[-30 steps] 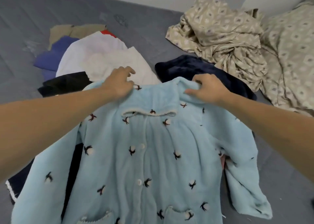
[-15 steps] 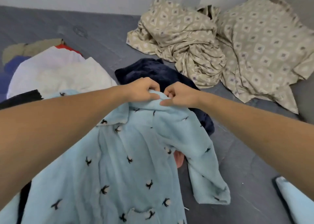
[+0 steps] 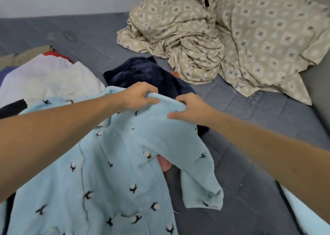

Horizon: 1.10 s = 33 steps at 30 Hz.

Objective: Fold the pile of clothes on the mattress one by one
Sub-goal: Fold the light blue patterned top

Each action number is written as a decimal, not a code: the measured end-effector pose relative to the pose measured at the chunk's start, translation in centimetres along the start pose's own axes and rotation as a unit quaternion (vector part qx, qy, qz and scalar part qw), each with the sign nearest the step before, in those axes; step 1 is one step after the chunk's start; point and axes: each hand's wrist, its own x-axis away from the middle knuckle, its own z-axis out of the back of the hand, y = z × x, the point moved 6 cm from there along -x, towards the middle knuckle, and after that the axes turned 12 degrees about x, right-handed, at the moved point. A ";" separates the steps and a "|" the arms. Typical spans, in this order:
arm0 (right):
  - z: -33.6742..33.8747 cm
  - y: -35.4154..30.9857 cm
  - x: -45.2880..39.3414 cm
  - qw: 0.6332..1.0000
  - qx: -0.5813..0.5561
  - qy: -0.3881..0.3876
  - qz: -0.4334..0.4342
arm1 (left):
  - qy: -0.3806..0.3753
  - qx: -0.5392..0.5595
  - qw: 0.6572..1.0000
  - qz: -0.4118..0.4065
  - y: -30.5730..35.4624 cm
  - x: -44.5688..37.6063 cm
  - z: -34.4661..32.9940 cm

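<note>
Two hands are closed on the top edge of a blue top (image 3: 125, 163), which is spread over the mattress (image 3: 250, 145) from 12 o'clock at the hands down to 6 and 7 o'clock. The left hand (image 3: 137, 97) has its fingers curled over the collar fold, and the right hand (image 3: 192, 108) pinches the same fold just beside it, at 1 o'clock from the garment's middle. One sleeve (image 3: 201, 181) hangs loose toward 4 o'clock.

The fabric looks thick, fleecy and soft, so it may be judged light but bulky, limp rather than stiff, and unlikely to slip. Sharp creases will probably not be held; folds should be pressed flat. It is best taken at the shoulder seams or collar, where the cloth is doubled, and the sleeve by its cuff.

A dark garment (image 3: 142, 74) lies under it at 12 o'clock and white clothes (image 3: 50, 77) at 10 o'clock. Something pinkish shows beneath the sleeve, though what it is cannot be told. A patterned sheet (image 3: 232, 38) is bunched at 1 o'clock.
</note>
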 end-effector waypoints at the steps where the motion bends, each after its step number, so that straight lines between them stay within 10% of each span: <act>1: -0.6 1.1 0.4 0.999 -0.009 -0.031 -0.003 | 0.007 0.001 1.000 0.001 0.2 -0.2 0.0; 13: -1.4 11.2 7.1 0.984 -0.022 -0.168 -0.062 | 0.015 -0.071 0.997 0.035 0.9 -1.2 -1.6; 19: 1.7 17.9 9.1 0.961 0.168 -0.215 -0.052 | 0.049 -0.120 0.992 -0.004 1.5 -2.1 -1.9; 27: 3.6 23.5 10.3 0.996 0.004 -0.055 -0.066 | 0.101 -0.155 0.983 0.017 1.4 -2.8 -3.0; 33: 3.5 25.9 11.0 0.981 0.154 -0.075 -0.089 | 0.101 -0.144 0.984 0.016 1.3 -3.0 -3.3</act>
